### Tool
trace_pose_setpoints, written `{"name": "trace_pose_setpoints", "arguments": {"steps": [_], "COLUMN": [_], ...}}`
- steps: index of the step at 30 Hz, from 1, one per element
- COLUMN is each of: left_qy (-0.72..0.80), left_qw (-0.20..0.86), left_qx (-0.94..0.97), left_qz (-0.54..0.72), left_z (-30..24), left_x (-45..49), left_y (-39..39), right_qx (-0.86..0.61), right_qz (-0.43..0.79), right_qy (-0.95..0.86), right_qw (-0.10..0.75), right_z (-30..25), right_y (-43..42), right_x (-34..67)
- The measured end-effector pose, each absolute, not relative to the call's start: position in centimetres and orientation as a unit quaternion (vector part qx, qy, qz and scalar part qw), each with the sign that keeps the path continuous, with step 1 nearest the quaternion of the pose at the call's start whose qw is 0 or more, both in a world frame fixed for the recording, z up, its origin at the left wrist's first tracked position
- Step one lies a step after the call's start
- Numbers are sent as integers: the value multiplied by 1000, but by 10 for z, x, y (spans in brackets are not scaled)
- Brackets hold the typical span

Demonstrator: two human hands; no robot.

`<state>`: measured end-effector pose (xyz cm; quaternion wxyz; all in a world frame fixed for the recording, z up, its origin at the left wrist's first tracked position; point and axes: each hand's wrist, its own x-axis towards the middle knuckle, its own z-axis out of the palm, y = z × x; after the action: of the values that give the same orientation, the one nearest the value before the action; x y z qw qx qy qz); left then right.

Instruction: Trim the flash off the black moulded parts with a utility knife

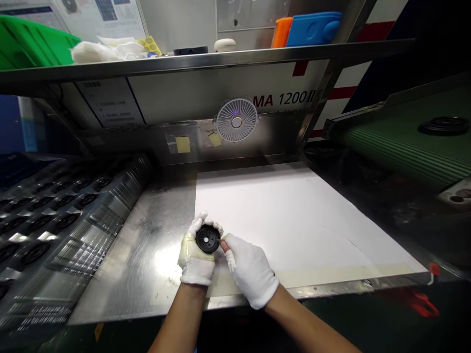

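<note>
Head view: the left gloved hand [196,257] grips a black disc [207,239] with a central hole, fingers curled around its rim, at lower center of the frame. The right gloved hand [250,269] pinches the disc's edge, fingers closed. Beneath them, a white sheet [294,220] lies on the steel counter [125,260]; a clear tray of similar discs [55,230] sits at left.

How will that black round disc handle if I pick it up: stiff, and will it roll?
The black round disc looks stiff, probably moulded plastic, as it keeps its shape gripped in the left hand. Its circular rim suggests it could roll if stood on edge on the steel surface; laid flat, it would likely stay put.
</note>
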<state>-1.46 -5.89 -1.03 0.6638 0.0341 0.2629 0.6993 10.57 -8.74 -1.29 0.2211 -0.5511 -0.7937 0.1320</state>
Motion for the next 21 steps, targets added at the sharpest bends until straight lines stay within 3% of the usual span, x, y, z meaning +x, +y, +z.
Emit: {"name": "trace_pose_setpoints", "arguments": {"steps": [7, 14, 21], "left_qy": [255, 274, 247], "left_qw": [605, 689, 650], "left_qx": [2, 75, -1], "left_qz": [754, 667, 718], "left_z": [-8, -7, -11], "left_x": [-7, -19, -10], "left_y": [-56, -68, -56], "right_qx": [-541, -539, -557], "right_qz": [153, 148, 142], "right_qy": [-797, -793, -781], "right_qw": [221, 244, 245], "right_z": [-13, -17, -20], "right_y": [-96, -92, -97], "right_x": [93, 103, 97]}}
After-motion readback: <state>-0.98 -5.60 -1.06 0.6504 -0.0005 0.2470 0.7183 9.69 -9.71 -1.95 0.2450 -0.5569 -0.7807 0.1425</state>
